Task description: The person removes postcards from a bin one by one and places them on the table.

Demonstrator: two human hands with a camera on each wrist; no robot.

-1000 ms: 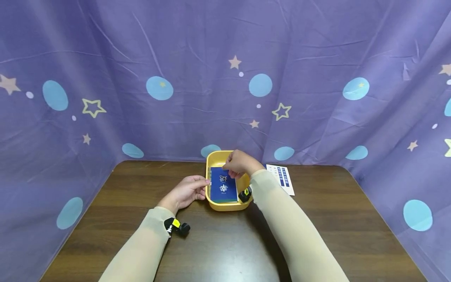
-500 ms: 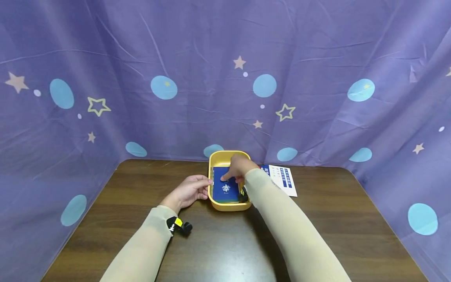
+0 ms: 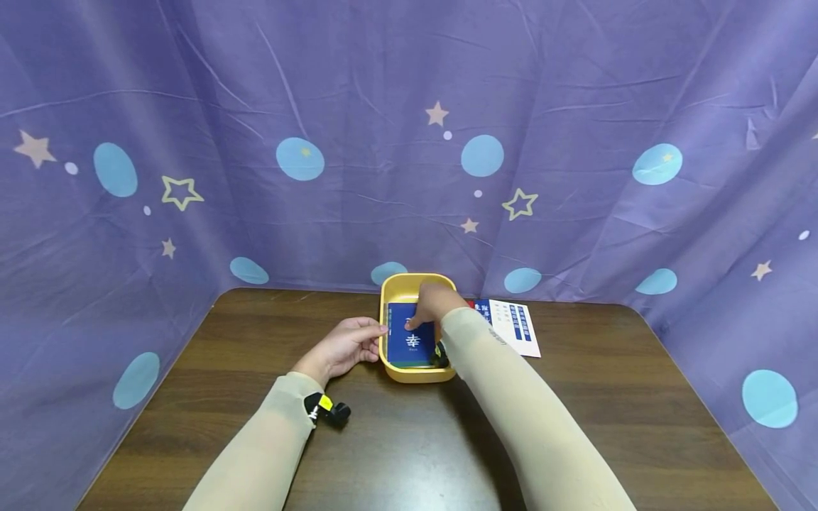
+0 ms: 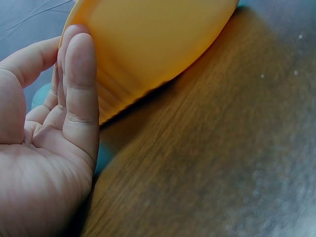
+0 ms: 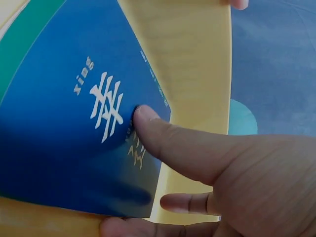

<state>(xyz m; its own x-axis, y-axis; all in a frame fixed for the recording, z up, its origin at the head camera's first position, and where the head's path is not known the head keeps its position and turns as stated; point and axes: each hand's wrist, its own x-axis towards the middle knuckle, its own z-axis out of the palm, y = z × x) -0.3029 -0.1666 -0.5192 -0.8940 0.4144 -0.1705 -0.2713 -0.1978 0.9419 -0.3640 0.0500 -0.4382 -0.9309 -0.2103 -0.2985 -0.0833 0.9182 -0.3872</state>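
A blue card (image 3: 409, 348) with white Chinese characters and a green end strip lies inside a yellow plastic basket (image 3: 422, 376). My right hand (image 3: 436, 301) reaches into the basket and holds the card by its edge. In the right wrist view, the thumb (image 5: 148, 118) presses on the printed face while other fingers sit at the card's edge, partly hidden. At the basket's left side my left hand (image 3: 348, 345) holds the wall, thumb at the rim. Its fingers (image 4: 81, 84) lie along the outside wall in the left wrist view.
Right of the basket lie a white sheet with blue printed blocks (image 3: 516, 328) and a blue-and-red printed piece (image 3: 482, 308), partly covered by my right sleeve. The wooden table (image 3: 383, 440) ends at a purple curtain (image 3: 358, 227) behind the basket.
My right hand has gone lower into the basket, its thumb now on the card's face. My left hand keeps its place at the rim. The view has shifted slightly left.
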